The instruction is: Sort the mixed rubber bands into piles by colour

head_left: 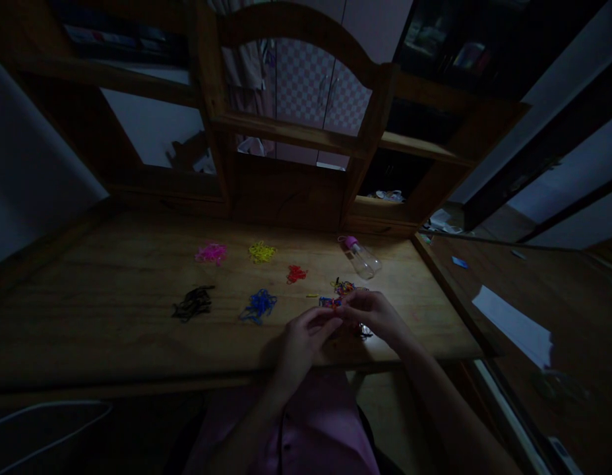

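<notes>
My left hand [306,340] and my right hand [378,316] meet over the desk, fingertips pinched close together. A small bit of red shows between them, seemingly a thin red strand; its exact shape is too dark to make out. Under and behind the fingers lies a mixed heap of coloured strands [346,287], partly hidden by my hands. To the left are sorted piles of thin, band-like strands: red [297,274], blue [259,306], yellow [262,251], pink [211,253] and black [193,303]. One short yellow strand [312,295] lies alone left of my fingertips.
A clear bottle with a purple cap [363,257] lies on its side behind the mixed heap. The wooden desk [138,343] is backed by a shelf unit [286,191]. On a lower brown surface to the right lies white paper [514,326]. The room is dim.
</notes>
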The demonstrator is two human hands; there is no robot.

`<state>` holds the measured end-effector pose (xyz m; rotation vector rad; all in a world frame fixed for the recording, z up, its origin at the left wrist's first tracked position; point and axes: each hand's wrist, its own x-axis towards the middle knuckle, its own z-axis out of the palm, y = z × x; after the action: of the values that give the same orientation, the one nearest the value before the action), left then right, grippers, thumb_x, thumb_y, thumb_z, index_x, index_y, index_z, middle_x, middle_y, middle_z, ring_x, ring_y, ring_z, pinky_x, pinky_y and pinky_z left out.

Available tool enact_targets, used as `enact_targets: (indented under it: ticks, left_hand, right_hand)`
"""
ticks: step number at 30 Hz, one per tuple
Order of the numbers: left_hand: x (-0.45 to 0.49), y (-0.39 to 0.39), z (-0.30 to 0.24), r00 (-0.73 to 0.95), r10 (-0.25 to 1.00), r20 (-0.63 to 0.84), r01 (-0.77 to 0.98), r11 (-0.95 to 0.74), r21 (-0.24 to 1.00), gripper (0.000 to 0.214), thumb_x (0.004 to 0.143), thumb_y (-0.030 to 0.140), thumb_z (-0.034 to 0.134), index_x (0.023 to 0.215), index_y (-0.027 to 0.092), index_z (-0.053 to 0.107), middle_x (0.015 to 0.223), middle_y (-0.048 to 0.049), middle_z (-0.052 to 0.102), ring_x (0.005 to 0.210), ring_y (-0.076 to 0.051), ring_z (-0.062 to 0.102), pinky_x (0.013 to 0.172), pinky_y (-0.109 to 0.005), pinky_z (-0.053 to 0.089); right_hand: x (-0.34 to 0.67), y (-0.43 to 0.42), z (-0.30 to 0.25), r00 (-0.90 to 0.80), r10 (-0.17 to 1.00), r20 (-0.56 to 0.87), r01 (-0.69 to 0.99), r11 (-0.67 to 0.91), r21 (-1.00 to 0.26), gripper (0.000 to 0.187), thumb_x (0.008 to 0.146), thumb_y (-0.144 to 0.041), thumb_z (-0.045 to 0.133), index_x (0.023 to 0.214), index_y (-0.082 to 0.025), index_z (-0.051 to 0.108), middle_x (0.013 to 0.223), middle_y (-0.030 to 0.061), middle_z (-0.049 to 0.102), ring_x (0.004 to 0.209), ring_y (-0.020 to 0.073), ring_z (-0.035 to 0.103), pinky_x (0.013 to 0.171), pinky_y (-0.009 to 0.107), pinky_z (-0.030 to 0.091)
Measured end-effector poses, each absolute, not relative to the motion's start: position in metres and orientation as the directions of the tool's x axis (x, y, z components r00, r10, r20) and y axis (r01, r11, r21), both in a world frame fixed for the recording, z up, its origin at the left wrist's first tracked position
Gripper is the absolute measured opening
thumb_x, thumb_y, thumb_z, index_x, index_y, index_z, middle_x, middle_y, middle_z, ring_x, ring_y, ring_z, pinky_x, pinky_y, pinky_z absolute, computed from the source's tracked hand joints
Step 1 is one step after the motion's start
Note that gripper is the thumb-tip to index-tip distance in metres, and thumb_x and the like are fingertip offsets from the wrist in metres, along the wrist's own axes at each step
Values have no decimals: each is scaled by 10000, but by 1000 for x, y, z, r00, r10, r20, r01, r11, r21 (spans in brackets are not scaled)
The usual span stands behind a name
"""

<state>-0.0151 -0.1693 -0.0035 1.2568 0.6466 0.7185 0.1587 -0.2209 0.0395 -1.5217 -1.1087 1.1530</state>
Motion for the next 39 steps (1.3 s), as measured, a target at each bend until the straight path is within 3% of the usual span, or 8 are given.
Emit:
enact_targets:
  ticks: [3, 8, 15, 20, 23, 31, 34, 39]
  left_hand:
    - [-8, -173, -7, 574, 818, -37, -108, 121, 987, 258, 781, 418, 691, 831, 166, 684, 807, -32, 715, 782, -198, 686, 733, -270, 549]
    - [-14, -171, -11, 573, 816, -71, -86, 146, 986, 253, 785, 411, 688, 833, 166, 647, 796, -24, 706, 763, -176, 684, 705, -244, 536]
    - [-31, -152, -16, 508, 857, -88, -19, 113, 993, 279, 742, 416, 725, 758, 161, 613, 800, -22, 683, 733, -144, 642, 622, -200, 483]
    - [-35, -151, -13, 533, 839, -108, 35, 106, 994, 302, 740, 437, 722, 737, 152, 623, 723, -1, 629, 645, -114, 574, 547, -181, 422]
    - [-35, -151, -11, 547, 828, -120, 56, 107, 993, 311, 747, 457, 710, 753, 157, 632, 689, 9, 603, 616, -110, 552, 540, -185, 418]
    - [-35, -152, -7, 555, 824, -113, 77, 85, 993, 324, 748, 486, 688, 748, 168, 622, 731, -17, 639, 691, -149, 605, 607, -214, 467]
    - [-35, -153, -6, 569, 816, -104, 70, 78, 994, 288, 759, 451, 687, 760, 169, 629, 779, -28, 668, 740, -158, 628, 649, -218, 481]
    - [-35, -153, -10, 591, 802, -89, 50, 74, 996, 272, 764, 434, 695, 765, 171, 630, 793, -28, 682, 776, -168, 644, 713, -239, 504]
  right_hand:
    - [153, -231, 38, 178, 970, -163, 162, -192, -968, 254, 766, -431, 727, 828, -187, 702, 671, -4, 661, 551, 123, 582, 521, 232, 443]
    - [169, -243, 38, 268, 959, -97, 311, -181, -933, 270, 796, -444, 692, 827, -176, 712, 681, 18, 682, 587, 152, 615, 546, 250, 474]
    - [205, -252, 18, 466, 855, 228, 693, -192, -695, 198, 865, -355, 610, 915, -194, 713, 873, 68, 710, 739, 205, 658, 673, 324, 523]
    - [200, -266, 20, 305, 892, 334, 816, -63, -575, 204, 876, -242, 594, 1061, -237, 680, 1037, 78, 667, 933, 230, 632, 804, 371, 526]
    - [189, -275, 27, 139, 944, 298, 853, 39, -520, 248, 865, -172, 596, 1086, -263, 664, 1084, 70, 649, 1028, 236, 591, 878, 388, 499]
    - [173, -266, 14, -15, 981, 194, 919, 90, -383, 181, 805, -94, 609, 921, -223, 662, 934, 66, 647, 931, 233, 574, 814, 366, 489]
    - [173, -263, 12, 25, 982, 188, 919, 51, -391, 146, 815, -97, 582, 872, -215, 648, 895, 59, 645, 903, 224, 577, 794, 345, 475]
    - [180, -263, 21, 193, 954, 229, 788, -11, -616, 106, 845, -165, 576, 907, -218, 645, 895, 46, 654, 812, 191, 598, 676, 293, 473]
